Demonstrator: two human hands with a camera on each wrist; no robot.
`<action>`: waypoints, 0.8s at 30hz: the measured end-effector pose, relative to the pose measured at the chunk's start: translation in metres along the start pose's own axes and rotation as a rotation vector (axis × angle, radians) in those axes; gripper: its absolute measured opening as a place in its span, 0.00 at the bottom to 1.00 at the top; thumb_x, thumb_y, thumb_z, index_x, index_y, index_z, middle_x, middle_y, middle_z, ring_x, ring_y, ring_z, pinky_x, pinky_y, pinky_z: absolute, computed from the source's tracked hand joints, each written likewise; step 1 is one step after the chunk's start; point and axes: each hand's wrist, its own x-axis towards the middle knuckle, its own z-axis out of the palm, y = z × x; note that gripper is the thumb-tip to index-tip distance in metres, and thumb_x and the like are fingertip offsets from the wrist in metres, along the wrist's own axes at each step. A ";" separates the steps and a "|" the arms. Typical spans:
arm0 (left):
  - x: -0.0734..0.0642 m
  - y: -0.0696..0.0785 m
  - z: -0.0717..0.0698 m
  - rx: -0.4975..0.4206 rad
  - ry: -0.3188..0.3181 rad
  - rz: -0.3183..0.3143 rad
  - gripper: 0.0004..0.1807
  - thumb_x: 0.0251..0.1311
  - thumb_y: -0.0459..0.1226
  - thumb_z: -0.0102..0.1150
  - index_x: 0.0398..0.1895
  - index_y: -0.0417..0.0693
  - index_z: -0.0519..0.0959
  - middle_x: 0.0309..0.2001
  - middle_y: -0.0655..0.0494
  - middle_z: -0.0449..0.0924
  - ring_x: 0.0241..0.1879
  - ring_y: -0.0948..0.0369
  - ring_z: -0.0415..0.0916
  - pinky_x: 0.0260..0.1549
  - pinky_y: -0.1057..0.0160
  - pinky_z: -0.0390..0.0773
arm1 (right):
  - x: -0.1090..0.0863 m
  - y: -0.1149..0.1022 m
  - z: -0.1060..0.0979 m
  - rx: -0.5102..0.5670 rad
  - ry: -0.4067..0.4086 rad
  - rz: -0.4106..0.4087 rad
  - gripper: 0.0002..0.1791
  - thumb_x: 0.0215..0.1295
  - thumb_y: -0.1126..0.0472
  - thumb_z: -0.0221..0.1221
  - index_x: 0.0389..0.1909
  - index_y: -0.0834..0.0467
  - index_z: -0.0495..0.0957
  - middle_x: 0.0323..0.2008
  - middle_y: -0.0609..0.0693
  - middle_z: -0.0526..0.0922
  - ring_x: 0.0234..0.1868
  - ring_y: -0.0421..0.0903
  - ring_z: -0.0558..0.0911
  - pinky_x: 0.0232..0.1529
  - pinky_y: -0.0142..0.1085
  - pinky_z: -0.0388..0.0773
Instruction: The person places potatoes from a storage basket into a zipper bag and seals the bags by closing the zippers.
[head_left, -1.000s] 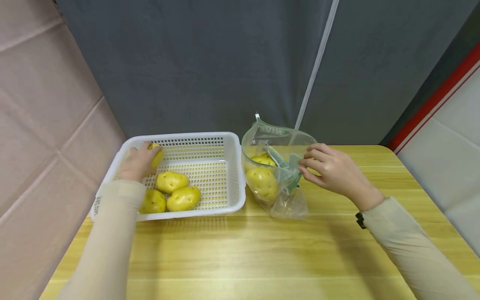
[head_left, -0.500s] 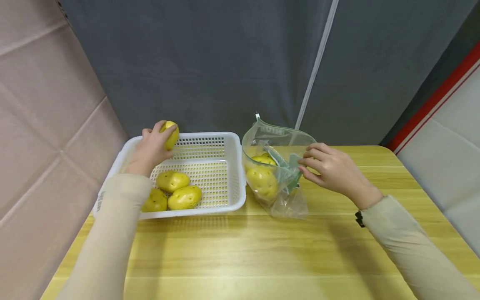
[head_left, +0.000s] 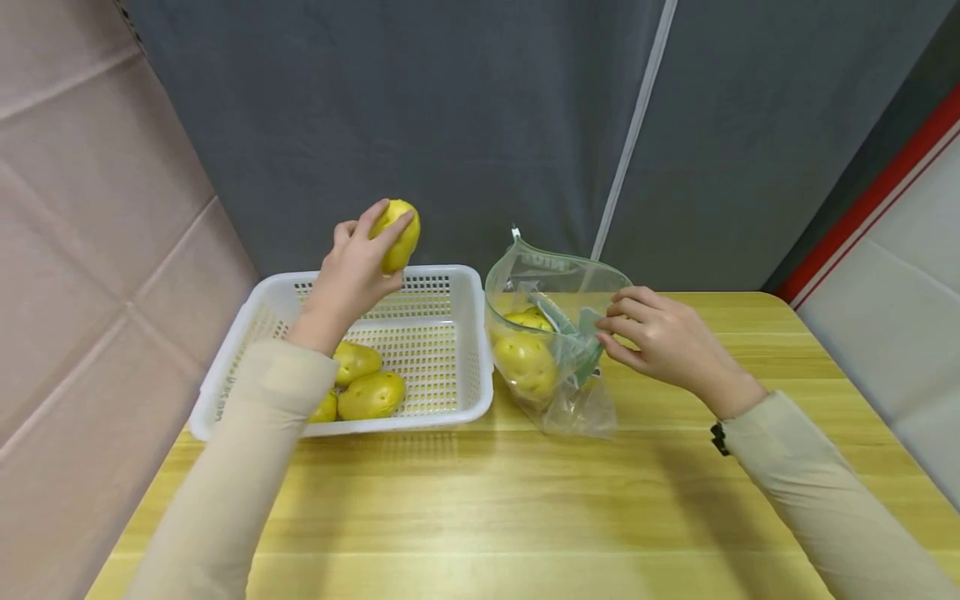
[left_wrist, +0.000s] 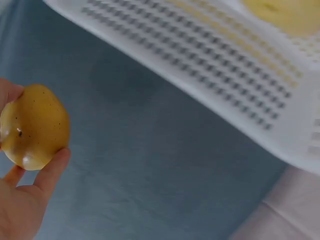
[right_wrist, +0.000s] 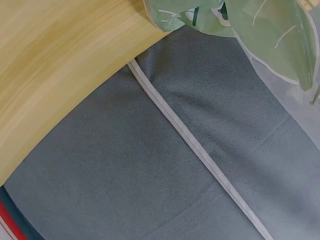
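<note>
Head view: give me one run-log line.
left hand: holds potato clear of basket | right hand: holds bag | bag: mouth open, potatoes inside

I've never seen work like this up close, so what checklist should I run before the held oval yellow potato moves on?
1. Left hand grips the oval yellow potato: ok.
2. Potato apart from the white, rectangular, perforated plastic basket: ok, as the left wrist view shows.
3. Clear, green-rimmed plastic bag open at the mouth: ok.
4. Right hand holds the bag's right edge: ok; firmness, cannot tell.
5. Potato over the bag's mouth, its likely destination: not ok; it is to the left.
6. Enough room inside: cannot tell; yellow potatoes take up part.
</note>
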 end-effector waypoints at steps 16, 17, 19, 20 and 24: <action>-0.010 0.075 -0.003 -0.090 0.208 0.305 0.37 0.53 0.34 0.65 0.69 0.58 0.65 0.72 0.48 0.58 0.57 0.40 0.66 0.42 0.49 0.83 | 0.000 -0.001 0.001 -0.002 -0.009 0.004 0.32 0.76 0.47 0.37 0.28 0.61 0.85 0.29 0.55 0.84 0.37 0.52 0.80 0.35 0.43 0.82; -0.011 0.079 -0.003 -0.099 0.209 0.318 0.38 0.53 0.34 0.65 0.69 0.57 0.65 0.72 0.48 0.58 0.57 0.40 0.66 0.43 0.50 0.83 | 0.000 -0.001 0.001 -0.001 -0.009 0.004 0.32 0.76 0.47 0.37 0.28 0.61 0.85 0.28 0.55 0.84 0.37 0.52 0.80 0.35 0.43 0.82; -0.013 0.086 -0.003 -0.117 0.210 0.344 0.38 0.53 0.34 0.65 0.69 0.57 0.66 0.72 0.48 0.58 0.57 0.40 0.66 0.44 0.51 0.83 | 0.000 -0.001 0.001 0.001 -0.007 0.002 0.32 0.76 0.48 0.38 0.28 0.61 0.85 0.28 0.55 0.84 0.37 0.52 0.80 0.35 0.43 0.82; -0.014 0.090 -0.003 -0.126 0.206 0.354 0.37 0.53 0.34 0.65 0.69 0.57 0.66 0.72 0.48 0.58 0.57 0.40 0.66 0.43 0.52 0.83 | 0.000 -0.001 0.001 0.002 -0.006 0.002 0.32 0.76 0.48 0.38 0.28 0.61 0.85 0.28 0.55 0.84 0.37 0.52 0.80 0.35 0.43 0.82; -0.017 0.105 -0.002 -0.168 0.175 0.397 0.37 0.53 0.35 0.66 0.69 0.55 0.66 0.72 0.48 0.57 0.57 0.41 0.66 0.46 0.52 0.82 | 0.000 -0.001 0.001 0.006 -0.005 0.005 0.32 0.75 0.48 0.38 0.28 0.61 0.85 0.28 0.55 0.84 0.37 0.52 0.80 0.35 0.43 0.82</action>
